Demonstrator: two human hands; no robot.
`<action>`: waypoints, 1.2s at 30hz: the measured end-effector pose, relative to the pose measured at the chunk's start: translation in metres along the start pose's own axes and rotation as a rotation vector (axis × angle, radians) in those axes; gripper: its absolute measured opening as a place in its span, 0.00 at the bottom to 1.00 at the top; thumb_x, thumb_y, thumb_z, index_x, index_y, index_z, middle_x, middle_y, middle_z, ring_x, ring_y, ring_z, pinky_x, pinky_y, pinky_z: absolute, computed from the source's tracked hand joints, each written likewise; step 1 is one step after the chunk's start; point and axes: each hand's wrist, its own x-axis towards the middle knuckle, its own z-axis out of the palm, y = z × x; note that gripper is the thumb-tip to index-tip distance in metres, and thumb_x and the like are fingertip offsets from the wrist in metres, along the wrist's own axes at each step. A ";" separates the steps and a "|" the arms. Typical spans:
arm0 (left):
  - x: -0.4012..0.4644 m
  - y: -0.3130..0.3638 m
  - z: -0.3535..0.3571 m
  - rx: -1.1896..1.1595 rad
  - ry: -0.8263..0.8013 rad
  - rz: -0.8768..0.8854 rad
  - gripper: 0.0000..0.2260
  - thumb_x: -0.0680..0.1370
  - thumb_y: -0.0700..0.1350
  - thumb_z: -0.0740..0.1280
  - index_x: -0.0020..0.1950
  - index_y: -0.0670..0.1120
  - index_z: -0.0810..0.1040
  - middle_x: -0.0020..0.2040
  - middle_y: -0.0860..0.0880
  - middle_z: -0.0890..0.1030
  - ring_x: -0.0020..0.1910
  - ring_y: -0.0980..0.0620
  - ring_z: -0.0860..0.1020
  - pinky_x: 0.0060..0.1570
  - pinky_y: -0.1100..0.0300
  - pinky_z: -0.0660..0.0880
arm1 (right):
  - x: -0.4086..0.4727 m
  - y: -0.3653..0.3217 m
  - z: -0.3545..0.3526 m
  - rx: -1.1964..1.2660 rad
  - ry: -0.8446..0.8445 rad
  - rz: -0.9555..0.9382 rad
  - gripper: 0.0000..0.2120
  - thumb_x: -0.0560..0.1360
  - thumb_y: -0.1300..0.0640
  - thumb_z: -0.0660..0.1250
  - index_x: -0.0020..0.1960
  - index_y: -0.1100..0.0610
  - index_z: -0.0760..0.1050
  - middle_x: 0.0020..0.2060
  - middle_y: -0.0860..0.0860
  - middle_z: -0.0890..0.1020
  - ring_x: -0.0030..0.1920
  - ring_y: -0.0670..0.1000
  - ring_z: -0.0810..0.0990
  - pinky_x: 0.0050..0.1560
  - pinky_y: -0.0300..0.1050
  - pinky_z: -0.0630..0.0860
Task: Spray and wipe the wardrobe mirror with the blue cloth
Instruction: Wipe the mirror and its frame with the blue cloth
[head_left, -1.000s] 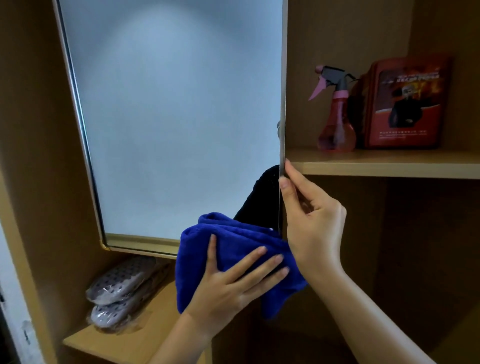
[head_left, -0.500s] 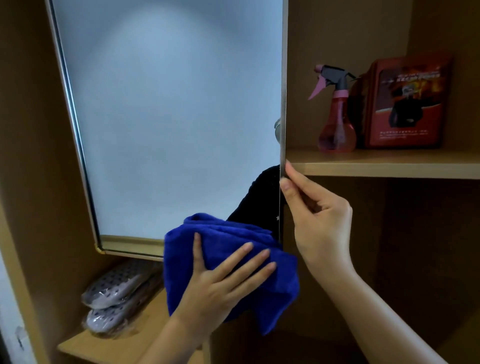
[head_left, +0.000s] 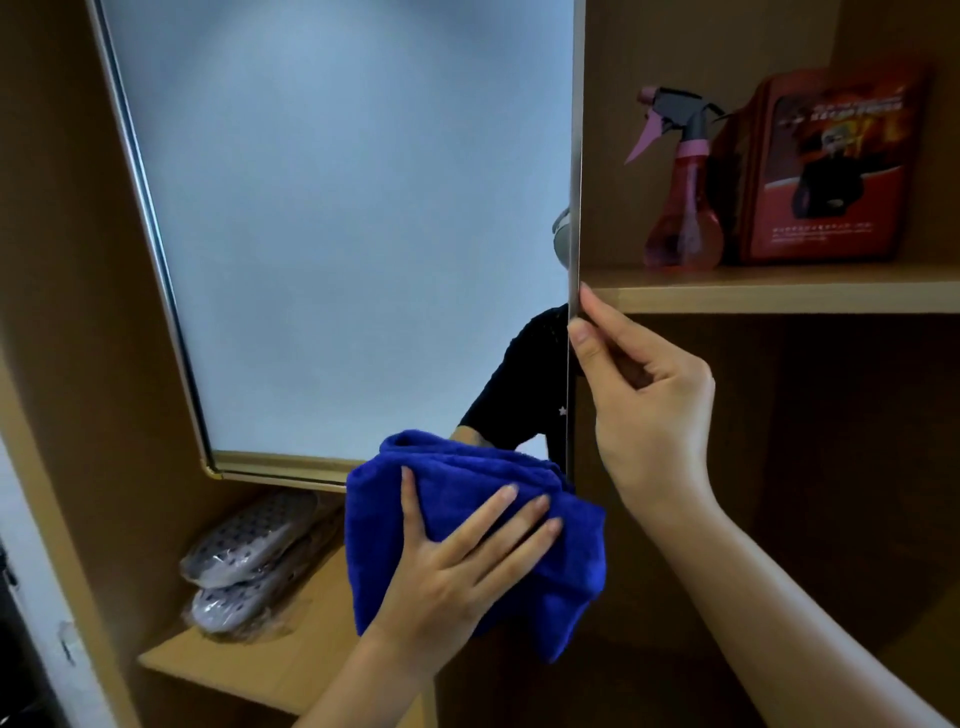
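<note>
The left hand (head_left: 457, 561) is pressing the blue cloth (head_left: 467, 530) flat against the lower right corner of the wardrobe mirror (head_left: 337, 208), fingers straight and spread across the bunched fabric. The cloth is hanging past the mirror's bottom edge, just below and left of the right hand (head_left: 644, 395). The right hand is pinching the mirror's right edge between thumb and forefinger, remaining fingers curled behind the frame. The spray bottle (head_left: 680, 197) is standing upright on the upper shelf (head_left: 779, 291), well apart from both hands, beside a red box (head_left: 826, 166).
</note>
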 end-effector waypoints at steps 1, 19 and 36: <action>0.000 -0.001 -0.001 0.002 -0.008 -0.001 0.33 0.78 0.46 0.62 0.80 0.52 0.49 0.80 0.54 0.50 0.79 0.50 0.51 0.66 0.23 0.44 | 0.000 0.000 0.001 0.000 0.005 -0.001 0.15 0.77 0.60 0.68 0.64 0.55 0.78 0.52 0.39 0.82 0.48 0.34 0.81 0.47 0.27 0.74; -0.017 -0.038 0.010 0.167 -0.011 0.047 0.34 0.78 0.46 0.60 0.80 0.53 0.46 0.80 0.54 0.46 0.79 0.51 0.46 0.67 0.25 0.44 | -0.005 -0.001 0.010 0.002 0.067 -0.026 0.14 0.78 0.61 0.67 0.64 0.55 0.77 0.52 0.40 0.83 0.52 0.38 0.82 0.51 0.29 0.75; -0.035 -0.080 0.009 0.123 0.011 -0.142 0.22 0.86 0.50 0.45 0.80 0.53 0.47 0.80 0.54 0.47 0.79 0.50 0.47 0.66 0.25 0.48 | 0.017 0.005 0.024 -0.590 0.025 -0.606 0.22 0.81 0.68 0.58 0.74 0.67 0.62 0.72 0.63 0.65 0.74 0.59 0.62 0.73 0.57 0.62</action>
